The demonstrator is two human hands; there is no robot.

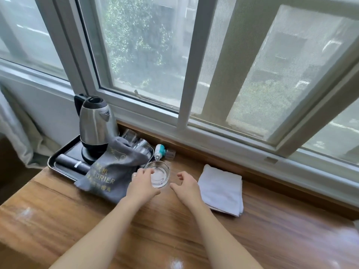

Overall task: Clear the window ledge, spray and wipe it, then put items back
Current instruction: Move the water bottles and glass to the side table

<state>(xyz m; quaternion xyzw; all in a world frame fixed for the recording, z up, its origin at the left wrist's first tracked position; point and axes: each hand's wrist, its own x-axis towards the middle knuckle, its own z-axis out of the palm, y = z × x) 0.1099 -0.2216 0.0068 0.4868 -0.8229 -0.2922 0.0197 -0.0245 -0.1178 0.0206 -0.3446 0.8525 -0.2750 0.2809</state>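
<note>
**Glass ashtray goes down as window ledge job nears its end**

The wooden window ledge [252, 239] gleams with a wet-looking sheen, suggesting wiping is done and items are returning. A black tray [58, 164] carries a steel kettle [95, 125], tumblers and a grey fabric hair-drier bag [110, 171]. A folded white towel [221, 189] lies right. The left hand [141, 183] grasps the round glass ashtray [160, 176] at its rim; the right hand [186, 183] hovers released, fingers loosely curled.

Past my ledge, the sliding window [174, 55] fills the upper frame, green foliage [134, 35] blurred behind it; a curtain [17, 133] hangs far left.
</note>
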